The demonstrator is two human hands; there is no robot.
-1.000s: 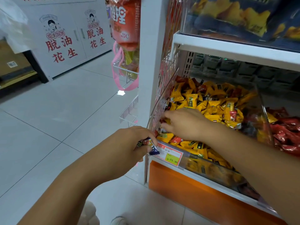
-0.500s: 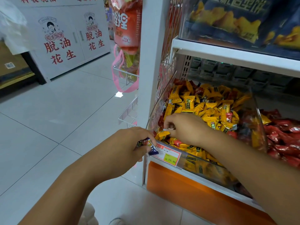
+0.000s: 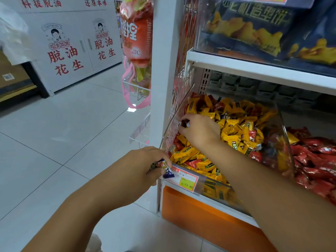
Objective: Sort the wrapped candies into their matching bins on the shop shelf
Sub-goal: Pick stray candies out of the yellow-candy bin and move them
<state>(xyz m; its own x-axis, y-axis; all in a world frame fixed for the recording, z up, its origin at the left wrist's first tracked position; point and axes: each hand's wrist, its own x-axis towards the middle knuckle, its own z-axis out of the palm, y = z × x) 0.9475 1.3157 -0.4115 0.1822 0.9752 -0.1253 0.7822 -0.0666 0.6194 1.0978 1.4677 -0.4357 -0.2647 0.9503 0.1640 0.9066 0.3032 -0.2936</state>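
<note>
1. Head view, trouble first: the left hand, at seven o'clock from the clear bin, clutches a bunch of stray candies. A blue-wrapped candy pokes out at the hand's four o'clock. It hangs past the fingers, outside the bin front, so I reckon it could slip to the floor.
2. The right hand is over the yellow candies, and the forearm lies across the heap. Dragging it out could sweep yellow ones over the low front lip.
3. Its thumb and fingertips are closed narrow, pinching a dark-wrapped candy at the hand's ten o'clock, close to the bin's left wall. A light pinch like that could drop it back into the heap.
4. The red candies lie at three o'clock, well apart.
</note>
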